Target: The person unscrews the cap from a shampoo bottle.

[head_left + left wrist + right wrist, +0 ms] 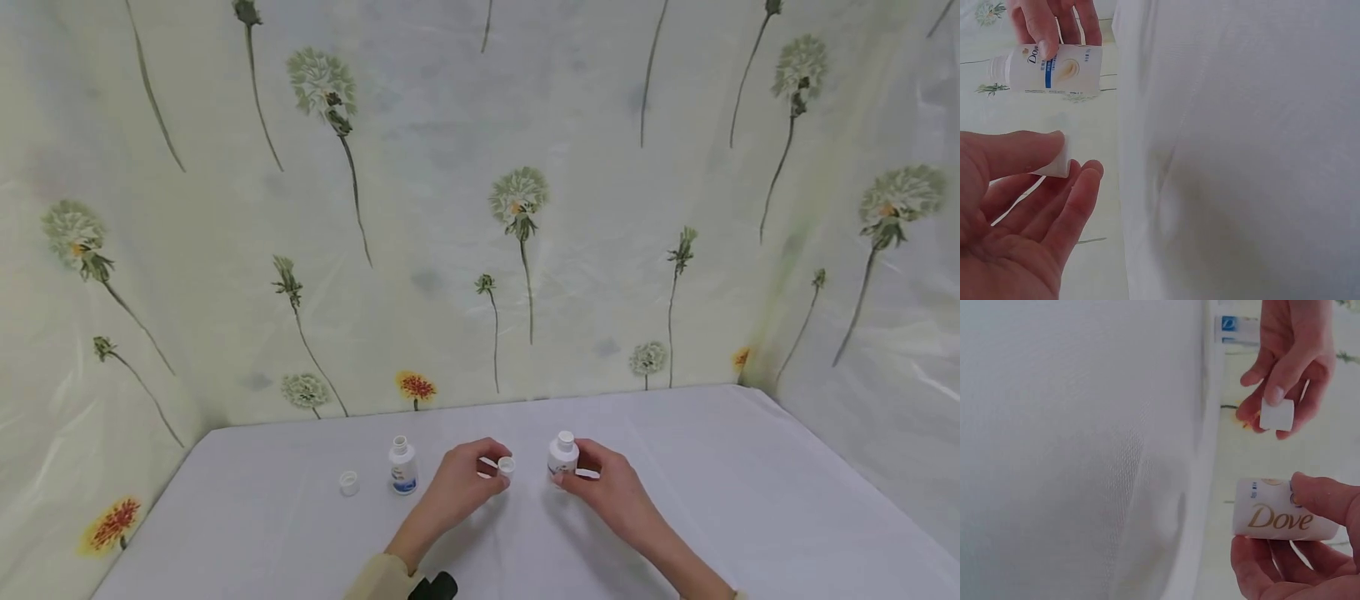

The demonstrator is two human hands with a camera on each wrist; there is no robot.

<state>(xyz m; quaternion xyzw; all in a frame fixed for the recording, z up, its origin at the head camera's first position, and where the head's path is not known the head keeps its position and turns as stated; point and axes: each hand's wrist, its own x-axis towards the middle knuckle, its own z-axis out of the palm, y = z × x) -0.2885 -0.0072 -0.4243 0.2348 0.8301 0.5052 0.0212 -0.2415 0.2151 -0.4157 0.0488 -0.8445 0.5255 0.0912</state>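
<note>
My left hand [459,485] pinches a small white screw cap [506,467] between thumb and fingers, hollow side up. To its right, my right hand [618,498] grips a white Dove bottle [562,457] by its sides. That bottle stands upright in the grip, raised over the table, and its narrow neck [997,70] is bare in the left wrist view. Gold Dove lettering [1280,517] faces the right wrist camera. A gap separates the cap from the bottle. Left of my left hand, a second white bottle [402,468] with a blue label band stands uncapped.
A loose white cap [348,482] lies on the table left of the standing bottle. White cloth covers the table [750,500]. Behind it and at both sides hang pale sheets [435,208] printed with dandelions.
</note>
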